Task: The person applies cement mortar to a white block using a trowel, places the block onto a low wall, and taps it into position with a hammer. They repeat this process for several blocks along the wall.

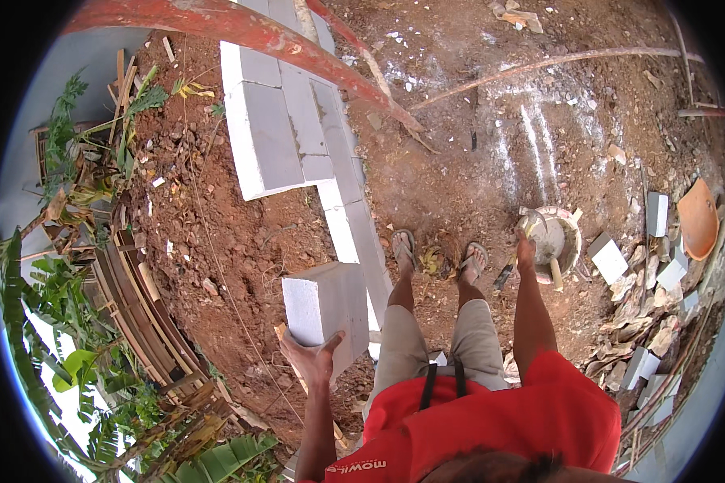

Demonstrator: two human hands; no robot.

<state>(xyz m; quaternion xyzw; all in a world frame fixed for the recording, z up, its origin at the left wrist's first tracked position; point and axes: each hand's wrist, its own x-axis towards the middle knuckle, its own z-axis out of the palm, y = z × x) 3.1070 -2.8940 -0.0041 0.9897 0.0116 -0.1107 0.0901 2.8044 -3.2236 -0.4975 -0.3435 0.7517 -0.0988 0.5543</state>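
Observation:
With my left hand (310,358) I grip the near end of a pale lightweight concrete block (328,310), thumb on its face and fingers around its edge. The block stands upright against the side of a low wall (310,121) built of similar blocks. My right hand (526,248) is closed on a trowel (533,219), its metal blade above the rim of a round mortar bucket (573,241). Grey mix shows in the bucket. A wooden-handled tool (557,275) leans out over the bucket's near rim.
Red poles (298,40) cross above the wall's far part. Block offcuts (608,256) and rubble lie to the right, near a curved orange tile (698,219). Stacked planks (137,306) and plants border the left. A dark-handled tool (503,276) lies by my right foot.

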